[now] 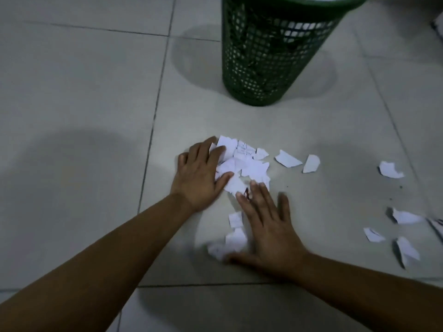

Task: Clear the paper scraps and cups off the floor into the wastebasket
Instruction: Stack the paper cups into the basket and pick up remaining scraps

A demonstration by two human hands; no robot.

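Two hands of yours are lying flat on the tiled floor (72, 104), working at a heap of torn white paper. Your left hand (200, 174) is pressing on the left edge of the main pile of scraps (244, 164), its fingers (221, 150) straight and slightly spread, the tips lying over the paper. Your right hand (268, 226) is sitting just below that pile, palm down, fingers (256, 195) extended and apart, with the tips touching the pile's lower edge; neither hand is gripping anything. A smaller clump of scraps (231, 243) is lying against the left side of your right hand, blurred. Loose pieces are lying to the right of the pile: two near scraps (297, 160) just beside it, and several far scraps (402, 221) well apart toward the right edge. The green mesh wastebasket (271, 56) is standing upright on the floor beyond the pile, with white paper showing at its rim and through the mesh.
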